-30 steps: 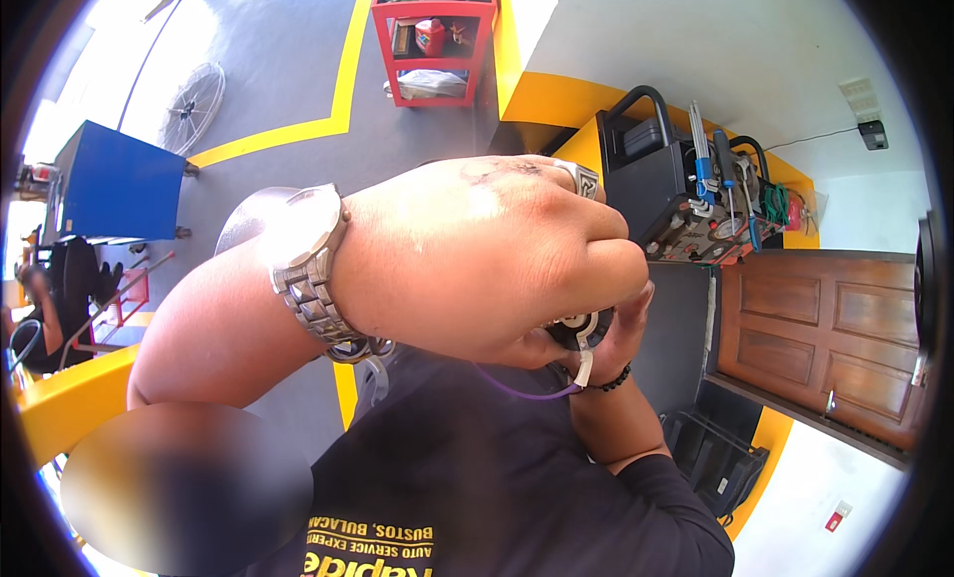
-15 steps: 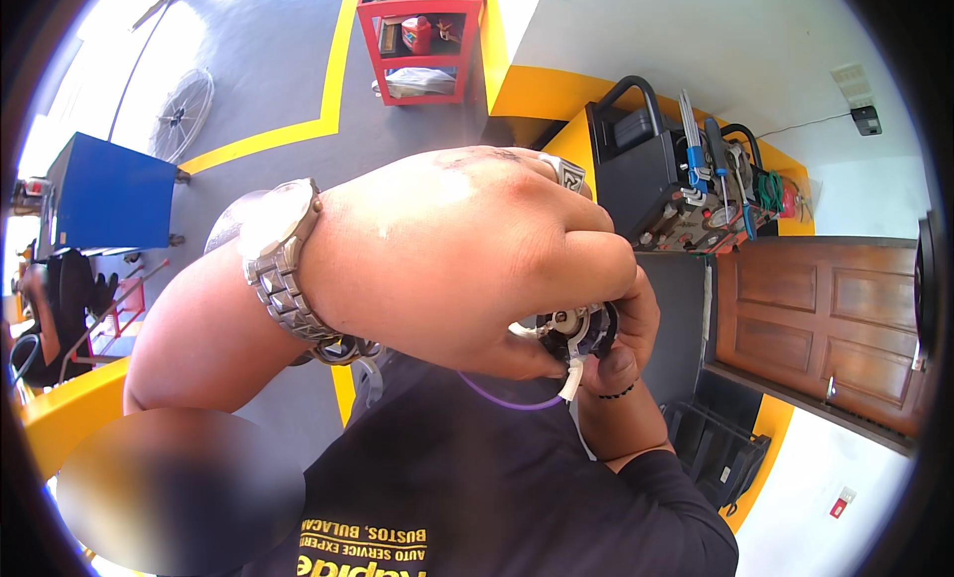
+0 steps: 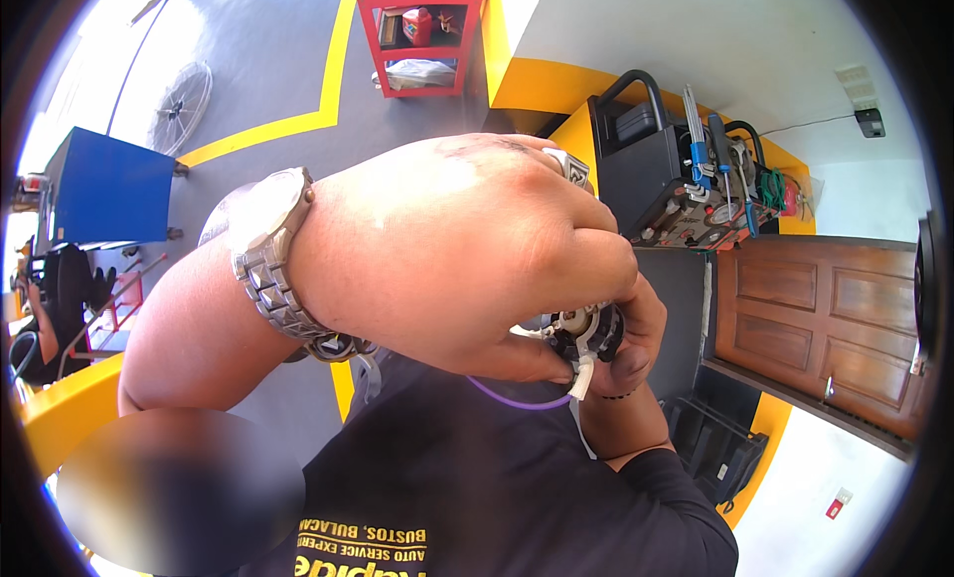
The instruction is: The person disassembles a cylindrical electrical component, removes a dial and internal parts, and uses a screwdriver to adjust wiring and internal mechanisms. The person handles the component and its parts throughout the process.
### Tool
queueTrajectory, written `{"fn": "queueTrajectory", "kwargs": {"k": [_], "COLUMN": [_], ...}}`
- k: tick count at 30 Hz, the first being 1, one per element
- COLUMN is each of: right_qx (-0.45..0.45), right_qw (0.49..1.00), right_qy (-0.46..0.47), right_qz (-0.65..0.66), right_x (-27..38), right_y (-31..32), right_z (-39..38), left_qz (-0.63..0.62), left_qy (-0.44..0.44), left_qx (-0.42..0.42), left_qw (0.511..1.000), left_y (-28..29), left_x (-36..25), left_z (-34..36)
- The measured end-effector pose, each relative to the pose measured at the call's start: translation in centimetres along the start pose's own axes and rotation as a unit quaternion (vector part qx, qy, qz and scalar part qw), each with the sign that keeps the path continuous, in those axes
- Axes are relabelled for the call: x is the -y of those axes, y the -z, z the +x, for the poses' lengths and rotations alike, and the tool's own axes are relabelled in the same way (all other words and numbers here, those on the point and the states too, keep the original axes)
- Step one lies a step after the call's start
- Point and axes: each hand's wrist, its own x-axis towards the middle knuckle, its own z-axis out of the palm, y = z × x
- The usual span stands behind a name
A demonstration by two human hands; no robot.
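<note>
Both of my hands meet in front of my dark shirt around a small round part [image 3: 602, 330], black with a pale metallic centre. A short white sleeve [image 3: 581, 380] sticks out of it at the bottom, and a purple wire [image 3: 519, 404] loops off below. My left hand [image 3: 457, 249], with a ring and a metal watch [image 3: 270, 251] on its wrist, reaches across with bent fingers, the thumb pressed against the part. On the far side my right hand [image 3: 641, 333] grips the part between thumb and fingers. Much of the part is hidden behind my left hand.
A red shelf cart [image 3: 422, 55] stands ahead, a blue cabinet [image 3: 111, 189] on wheels at the left. To the right are a black machine [image 3: 641, 169] with hung tools and a brown panelled door [image 3: 825, 329]. A person in dark clothes [image 3: 70, 299] is at the far left.
The part and the fingers around it have shifted slightly to the right, and the part looks slightly turned. Both hands keep their hold.
</note>
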Motion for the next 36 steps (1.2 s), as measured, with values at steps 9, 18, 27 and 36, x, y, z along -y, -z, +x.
{"fn": "queueTrajectory", "kwargs": {"k": [9,18,27,36], "right_qx": [0.003,0.024,0.032,0.038], "right_qw": [0.999,0.981,0.966,0.989], "right_qy": [-0.002,-0.135,-0.172,-0.099], "right_qz": [0.032,0.141,0.192,0.107], "right_x": [-0.1,0.6,0.1,0.6], "right_y": [-0.1,0.4,0.6,0.4], "right_z": [-0.3,0.2,-0.5,-1.0], "left_qz": [0.002,0.028,0.013,0.014], "left_qy": [0.024,0.009,-0.020,0.005], "left_qx": [0.035,0.020,-0.027,0.015], "left_qw": [0.999,0.999,0.999,1.000], "left_y": [0.2,0.1,-0.4,0.2], "left_x": [-0.1,-0.1,-0.1,-0.4], "left_z": [0.0,0.1,0.2,0.0]}}
